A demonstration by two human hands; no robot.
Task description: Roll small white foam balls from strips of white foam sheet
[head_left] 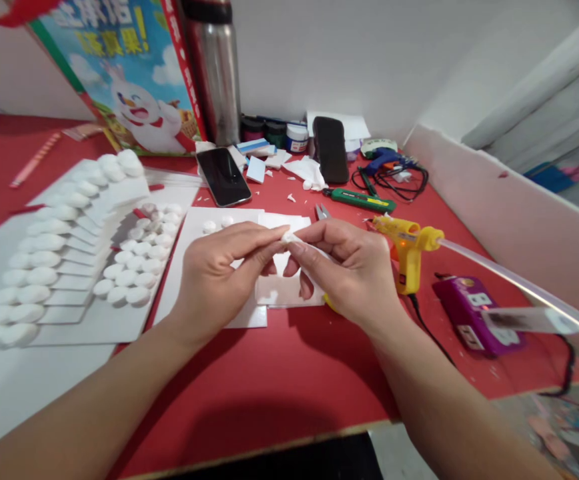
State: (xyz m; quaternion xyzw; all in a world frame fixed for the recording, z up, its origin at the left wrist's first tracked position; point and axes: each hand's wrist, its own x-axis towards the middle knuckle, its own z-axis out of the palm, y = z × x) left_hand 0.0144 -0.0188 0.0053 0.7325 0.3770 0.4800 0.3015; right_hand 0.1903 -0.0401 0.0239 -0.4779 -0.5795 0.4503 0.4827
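Above the red table (pixel 269 387) and a white board (pixel 252 317), two hands meet at their fingertips. The left hand (pixel 219 270) is partly closed, pinching with thumb and forefinger; the right hand (pixel 354 267), its fingers more curled, pinches likewise. A yellow glue gun (pixel 409 260) is just beside it. Between both pinches sits a small white piece (pixel 288 236), mostly hidden.

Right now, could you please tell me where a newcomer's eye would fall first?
Probably on the yellow glue gun beside the right hand, which pinches a small white piece together with the left hand. At left, curving rows of white ovals catch the eye, with a cartoon-printed package behind.
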